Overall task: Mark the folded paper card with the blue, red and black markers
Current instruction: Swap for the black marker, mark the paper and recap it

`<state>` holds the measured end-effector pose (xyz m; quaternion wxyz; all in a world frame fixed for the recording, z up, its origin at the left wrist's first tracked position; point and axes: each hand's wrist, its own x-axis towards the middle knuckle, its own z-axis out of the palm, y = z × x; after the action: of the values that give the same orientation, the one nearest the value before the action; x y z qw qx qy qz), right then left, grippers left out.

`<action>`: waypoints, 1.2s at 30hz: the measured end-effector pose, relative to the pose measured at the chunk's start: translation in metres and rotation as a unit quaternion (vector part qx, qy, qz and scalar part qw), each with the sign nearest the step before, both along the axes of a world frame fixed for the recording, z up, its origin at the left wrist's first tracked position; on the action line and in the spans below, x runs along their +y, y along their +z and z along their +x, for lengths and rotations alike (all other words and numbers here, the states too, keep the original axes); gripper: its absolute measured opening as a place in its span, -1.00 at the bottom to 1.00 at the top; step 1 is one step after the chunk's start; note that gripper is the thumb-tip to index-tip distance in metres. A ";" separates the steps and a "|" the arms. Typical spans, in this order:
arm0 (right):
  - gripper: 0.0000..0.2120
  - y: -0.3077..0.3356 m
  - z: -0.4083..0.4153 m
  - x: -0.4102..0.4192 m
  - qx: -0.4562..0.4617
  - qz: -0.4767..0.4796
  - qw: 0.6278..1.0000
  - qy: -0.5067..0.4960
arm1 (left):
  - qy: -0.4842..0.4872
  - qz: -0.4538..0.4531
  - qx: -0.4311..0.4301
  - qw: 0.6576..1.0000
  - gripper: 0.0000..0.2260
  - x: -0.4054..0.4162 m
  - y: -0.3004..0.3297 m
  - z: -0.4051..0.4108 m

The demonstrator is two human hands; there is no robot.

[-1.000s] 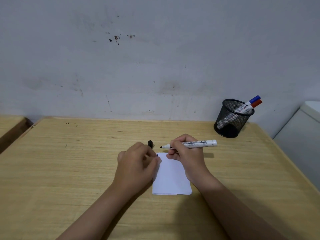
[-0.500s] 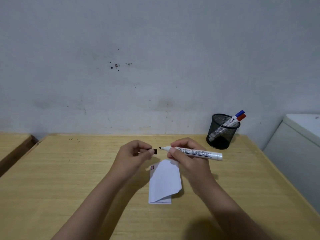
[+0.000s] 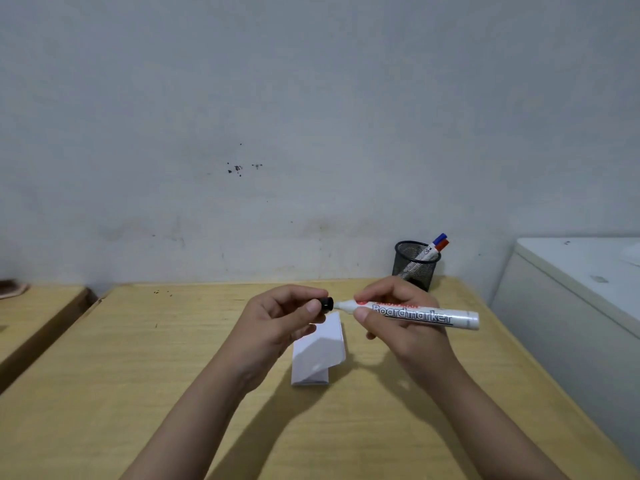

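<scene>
I'm holding the black marker [image 3: 412, 315] in my right hand [image 3: 401, 320], fingers closed round the front part of its white barrel, thumb on the near side just behind the nose. The marker is lying roughly level in the air above the tabletop [image 3: 138, 358], printed "Boardmarker" side facing up at me, rear end sticking out to the right past my hand. My left hand [image 3: 277, 320] is pinching the black cap [image 3: 326, 304] between thumb and fingertips, closed on it. The cap is sitting right at the marker's nose, mouth against the white cone; I can't tell how far it is seated on, and the tip itself is hidden.

Both hands are hanging just above the folded paper card [image 3: 320, 351], not touching it. The card is lying on the tabletop below and between my hands, white, with its top flap lifted and tilted off the lower layer. Any marks on it are covered or too small to tell.

The mesh pen cup [image 3: 415, 265] is standing at the back right of the tabletop near the wall [image 3: 311, 116], well apart from the card. The blue marker [image 3: 437, 241] and the red marker [image 3: 440, 245] are leaning in it, capped ends poking out to the upper right, side by side. A white cabinet [image 3: 571, 289] is standing beside the tabletop on the right.
</scene>
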<state>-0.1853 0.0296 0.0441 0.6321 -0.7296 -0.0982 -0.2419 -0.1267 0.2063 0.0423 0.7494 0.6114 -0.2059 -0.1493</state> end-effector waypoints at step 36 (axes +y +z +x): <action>-0.79 0.016 -0.043 0.019 0.083 0.163 0.981 0.063 | 0.163 -0.020 -0.172 0.971 -0.94 -0.017 0.023 -0.070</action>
<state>-0.2279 0.0482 0.0599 0.7623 -0.6268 -0.0508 -0.1528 -0.1964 0.1898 0.0653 0.7289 0.6382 -0.2324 0.0863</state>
